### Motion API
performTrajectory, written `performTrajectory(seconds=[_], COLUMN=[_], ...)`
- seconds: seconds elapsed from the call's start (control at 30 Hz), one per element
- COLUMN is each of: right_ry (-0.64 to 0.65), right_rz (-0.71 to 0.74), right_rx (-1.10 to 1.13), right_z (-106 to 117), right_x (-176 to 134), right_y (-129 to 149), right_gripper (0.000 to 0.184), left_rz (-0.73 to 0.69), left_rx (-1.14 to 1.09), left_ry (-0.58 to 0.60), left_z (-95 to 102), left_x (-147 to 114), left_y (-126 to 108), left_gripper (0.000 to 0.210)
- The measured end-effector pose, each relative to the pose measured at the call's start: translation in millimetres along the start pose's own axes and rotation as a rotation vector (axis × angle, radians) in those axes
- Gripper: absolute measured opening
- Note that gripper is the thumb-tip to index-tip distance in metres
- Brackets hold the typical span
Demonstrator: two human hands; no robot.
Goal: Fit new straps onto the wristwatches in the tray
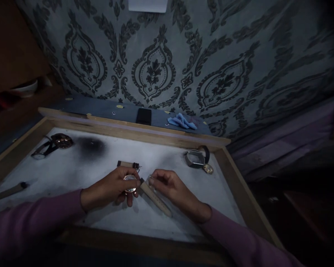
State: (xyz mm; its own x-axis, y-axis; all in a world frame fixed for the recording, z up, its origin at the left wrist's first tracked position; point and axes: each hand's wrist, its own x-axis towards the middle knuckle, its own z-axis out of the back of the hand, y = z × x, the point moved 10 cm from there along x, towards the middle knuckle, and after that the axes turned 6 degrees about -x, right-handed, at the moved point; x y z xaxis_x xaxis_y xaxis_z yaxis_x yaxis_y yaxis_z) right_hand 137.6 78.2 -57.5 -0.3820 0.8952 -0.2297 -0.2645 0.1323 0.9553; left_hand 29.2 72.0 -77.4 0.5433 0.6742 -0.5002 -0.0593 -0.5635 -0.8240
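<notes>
My left hand is closed round a round watch case with a shiny metal rim. A beige watch strap piece slants down to the right from my left fingertips, its dark end against them. My right hand is pinched just right of the strap's upper end. Something small and pale shows at its fingertips, too small to name. Behind my left hand a second, shorter strap piece with a dark buckle end lies on the white surface.
A wooden-framed tray surrounds the white work surface. Watches lie at its left; a square-faced watch and a gold round piece at its right. Another strap is far left. Beyond the frame are a phone and blue cloth.
</notes>
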Motion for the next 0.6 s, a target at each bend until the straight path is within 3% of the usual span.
performTrajectory(seconds=[0.27,0.6], right_ry=[-0.003,0.112], right_rz=[0.066,-0.094], right_rx=[-0.046,0.283], right_z=[1.2,-21.2], right_x=[-0.6,-5.4], right_y=[4.5,-9.5], right_gripper=[0.034,0.035], left_rz=[-0.021,-0.012], left_rx=[-0.014,-0.005], left_ry=[-0.005,-0.010], left_z=[0.4,-1.8], left_x=[0.0,2.4], left_y=[0.2,6.1], left_gripper=[0.021,0.024])
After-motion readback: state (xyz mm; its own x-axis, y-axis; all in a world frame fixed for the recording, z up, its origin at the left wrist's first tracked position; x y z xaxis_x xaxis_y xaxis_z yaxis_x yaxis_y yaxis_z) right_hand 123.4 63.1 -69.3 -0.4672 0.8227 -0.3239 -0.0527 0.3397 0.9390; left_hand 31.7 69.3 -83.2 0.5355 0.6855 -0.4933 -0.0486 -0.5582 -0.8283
